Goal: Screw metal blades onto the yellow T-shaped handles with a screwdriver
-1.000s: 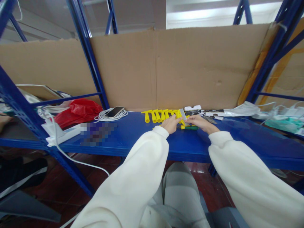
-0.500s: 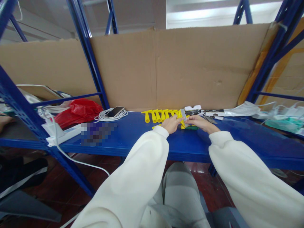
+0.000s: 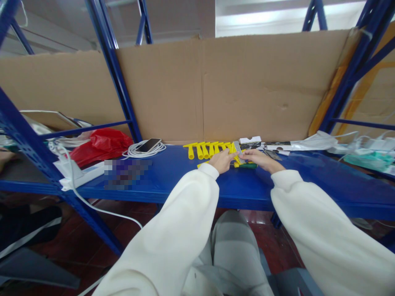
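My left hand (image 3: 222, 160) and my right hand (image 3: 256, 158) meet above the blue shelf, fingers closed. Pinched between their fingertips is a narrow grey flat strip (image 3: 237, 146), tilted upward. A yellow plastic part (image 3: 237, 162) shows just under the fingertips; whether it is joined to the strip I cannot tell. Left of the strip, several yellow T-shaped plastic tools (image 3: 200, 151) lie in a row with their round handles toward me. A green handle-like piece (image 3: 249, 166) lies below my right hand, partly covered.
Behind the hands stand a small white-and-black box (image 3: 250, 142) and a cardboard wall (image 3: 247, 86). To the left are a phone (image 3: 149, 145) on a coiled white cable (image 3: 132, 153), a red bag (image 3: 101, 144) and a white power strip (image 3: 89, 172). Plastic wrapping (image 3: 317, 142) lies right.
My hands stay almost in place at the grey strip, with only slight finger movement. The view has shifted very slightly.
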`<state>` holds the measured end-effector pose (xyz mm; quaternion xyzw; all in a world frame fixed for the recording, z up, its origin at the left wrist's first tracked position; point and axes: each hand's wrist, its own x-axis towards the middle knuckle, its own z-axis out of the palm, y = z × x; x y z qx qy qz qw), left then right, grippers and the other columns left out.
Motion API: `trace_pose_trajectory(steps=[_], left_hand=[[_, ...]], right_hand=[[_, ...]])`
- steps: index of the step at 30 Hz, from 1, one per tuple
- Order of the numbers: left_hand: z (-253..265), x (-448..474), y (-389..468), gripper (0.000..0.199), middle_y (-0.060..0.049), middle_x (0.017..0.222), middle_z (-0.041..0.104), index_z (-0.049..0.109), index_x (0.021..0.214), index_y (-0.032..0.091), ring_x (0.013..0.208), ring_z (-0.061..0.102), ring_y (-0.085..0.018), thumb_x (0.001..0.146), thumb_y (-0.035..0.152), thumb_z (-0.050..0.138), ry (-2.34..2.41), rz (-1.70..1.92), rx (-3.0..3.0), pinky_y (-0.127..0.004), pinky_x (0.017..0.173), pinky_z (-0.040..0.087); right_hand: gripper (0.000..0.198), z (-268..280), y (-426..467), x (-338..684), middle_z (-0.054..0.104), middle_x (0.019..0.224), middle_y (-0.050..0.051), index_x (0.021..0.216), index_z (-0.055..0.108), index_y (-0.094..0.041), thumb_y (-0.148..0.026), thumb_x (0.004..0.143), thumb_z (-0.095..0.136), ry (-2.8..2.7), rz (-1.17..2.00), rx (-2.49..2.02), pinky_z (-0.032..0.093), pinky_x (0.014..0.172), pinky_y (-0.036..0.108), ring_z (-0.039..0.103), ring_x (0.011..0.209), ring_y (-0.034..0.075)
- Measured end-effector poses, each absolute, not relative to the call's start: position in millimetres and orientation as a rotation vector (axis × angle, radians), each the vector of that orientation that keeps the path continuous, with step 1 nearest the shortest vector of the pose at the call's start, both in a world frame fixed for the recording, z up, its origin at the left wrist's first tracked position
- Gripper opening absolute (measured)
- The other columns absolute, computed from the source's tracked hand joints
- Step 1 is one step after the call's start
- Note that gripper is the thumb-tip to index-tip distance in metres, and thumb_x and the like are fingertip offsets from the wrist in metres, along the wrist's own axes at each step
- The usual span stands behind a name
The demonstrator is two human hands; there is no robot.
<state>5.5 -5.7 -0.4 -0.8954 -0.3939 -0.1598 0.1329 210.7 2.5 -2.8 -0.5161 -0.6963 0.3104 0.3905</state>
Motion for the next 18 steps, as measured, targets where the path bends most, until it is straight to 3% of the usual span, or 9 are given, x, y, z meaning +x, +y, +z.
trace_pose_trajectory(steps=[6,18], left_hand=[[1.8,5.2,-7.6,0.048,-0.012,0.121,0.059,0.052,0.149,0.031,0.108,0.065,-0.024,0.103,0.024,0.038,-1.148,-0.417,-2.605,-0.031,0.085,0.051],[1.0,5.3,-7.5,0.051,-0.013,0.118,0.06,0.056,0.147,0.032,0.103,0.065,-0.025,0.101,0.019,0.04,-1.125,-0.442,-2.626,-0.034,0.084,0.052]], right_hand=[[0.043,-2.1,0.9,211.8,0.06,0.063,-0.001,0.064,0.066,-0.018,-0.057,0.056,0.081,-1.799,0.808,-1.278,0.041,0.066,0.029,0.049,0.062,0.013],[0.029,-1.6,2.1,213.6,0.066,0.069,0.001,0.064,0.067,-0.019,-0.045,0.06,0.079,-1.772,0.807,-1.332,0.046,0.069,0.029,0.057,0.07,0.016]])
